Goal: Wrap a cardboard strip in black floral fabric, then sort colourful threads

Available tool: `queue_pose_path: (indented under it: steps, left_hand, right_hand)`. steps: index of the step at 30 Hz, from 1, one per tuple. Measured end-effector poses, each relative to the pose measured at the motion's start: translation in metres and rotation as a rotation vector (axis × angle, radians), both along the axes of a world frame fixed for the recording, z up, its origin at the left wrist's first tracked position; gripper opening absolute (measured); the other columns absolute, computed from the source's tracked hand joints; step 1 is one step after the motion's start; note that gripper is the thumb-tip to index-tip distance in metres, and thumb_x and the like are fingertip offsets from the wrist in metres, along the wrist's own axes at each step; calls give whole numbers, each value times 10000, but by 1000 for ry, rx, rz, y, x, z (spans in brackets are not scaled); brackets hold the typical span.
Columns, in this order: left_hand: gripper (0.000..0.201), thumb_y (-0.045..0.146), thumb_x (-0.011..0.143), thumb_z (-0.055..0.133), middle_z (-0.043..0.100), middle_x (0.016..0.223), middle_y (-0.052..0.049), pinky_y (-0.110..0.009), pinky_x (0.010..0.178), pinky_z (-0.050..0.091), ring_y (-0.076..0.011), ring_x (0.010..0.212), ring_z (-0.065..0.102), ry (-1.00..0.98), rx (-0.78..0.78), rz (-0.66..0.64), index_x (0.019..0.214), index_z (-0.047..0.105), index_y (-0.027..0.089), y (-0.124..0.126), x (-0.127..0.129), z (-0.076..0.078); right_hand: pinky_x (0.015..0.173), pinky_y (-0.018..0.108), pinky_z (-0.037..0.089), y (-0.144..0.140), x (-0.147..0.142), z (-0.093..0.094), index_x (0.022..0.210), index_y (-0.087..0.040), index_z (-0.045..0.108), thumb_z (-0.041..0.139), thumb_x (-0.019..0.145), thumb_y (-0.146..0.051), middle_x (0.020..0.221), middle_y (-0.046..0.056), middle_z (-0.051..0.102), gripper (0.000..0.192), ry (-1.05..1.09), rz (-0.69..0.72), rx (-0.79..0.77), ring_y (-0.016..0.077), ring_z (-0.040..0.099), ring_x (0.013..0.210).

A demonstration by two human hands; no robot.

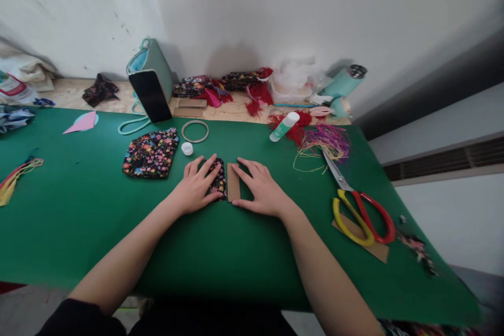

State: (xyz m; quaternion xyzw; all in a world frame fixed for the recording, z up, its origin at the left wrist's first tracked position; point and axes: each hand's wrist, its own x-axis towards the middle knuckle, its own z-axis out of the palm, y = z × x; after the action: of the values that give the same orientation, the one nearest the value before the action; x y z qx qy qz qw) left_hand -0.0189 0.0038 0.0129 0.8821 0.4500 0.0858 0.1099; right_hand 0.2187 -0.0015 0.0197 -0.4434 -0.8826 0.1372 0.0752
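The left hand (195, 186) is spread, fingertips and thumb resting on a small dark floral piece (219, 181). The right hand (262, 189) is spread too, fingers and thumb on a narrow cardboard strip (233, 184). The two pieces lie flat side by side in front of the person; I can't tell whether their edges touch. As far as I can judge, they've only been laid out: the strip is bare card, with no cloth over it, and nothing visibly joins them.

Just beyond lie a white cap (187, 148), a ring (195, 141) and a larger floral cloth (150, 155), set aside. A glue stick (283, 127) and scissors (350, 190) are well apart from both hands.

The worktop (90, 210) is covered in smooth green, with a pale wooden strip along the back. There, dark floral bundles (238, 81) sit among red tassels (258, 94), looking further along than the bare strip. A phone (150, 97) leans upright nearby. Behind rises a plain, marked wall (252, 10); a dark slatted vent (452, 160) runs at the right.
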Motion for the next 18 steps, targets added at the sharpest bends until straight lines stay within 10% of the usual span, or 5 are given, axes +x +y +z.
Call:
queue_pose_path:
  steps: [10,18]
  left_hand:
    - [677,504,824,599,213,1556,-153,-617,1063,240,-433,1362,220,-2,4,-92,1412,424,217,2,-11,6]
    - [680,496,839,575,230,1550,-149,-616,1060,245,-427,1360,235,-11,-3,-102,1433,389,223,2,-10,3]
  right_hand:
    - [1053,572,320,3,4,-1,1443,-182,347,438,843,-675,1454,208,338,781,116,-76,38,380,337,1318]
    - [1038,589,316,28,31,-5,1199,-245,586,474,871,-545,1261,148,403,459,500,-681,383,379,404,1235]
